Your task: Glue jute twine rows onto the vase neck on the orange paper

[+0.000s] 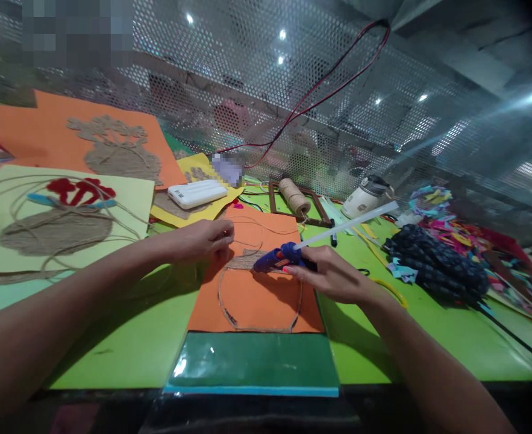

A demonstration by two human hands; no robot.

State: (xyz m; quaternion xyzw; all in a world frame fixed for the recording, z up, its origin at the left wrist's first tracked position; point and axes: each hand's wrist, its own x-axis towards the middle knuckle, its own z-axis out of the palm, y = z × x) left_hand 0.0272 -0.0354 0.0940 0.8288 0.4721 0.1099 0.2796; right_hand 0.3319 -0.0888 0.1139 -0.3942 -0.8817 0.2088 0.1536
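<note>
Glue gun [277, 258] held over orange sheet [256, 298].
R hand [333, 277] grip was closed on gun; L hand [202, 239] fingers pinched on jute twine [247, 260].

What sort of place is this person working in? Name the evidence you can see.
Probably a craft workbench. The right hand holds a blue glue gun over an orange sheet outlined in jute twine; a twine spool and coloured paper scraps lie nearby.
</note>
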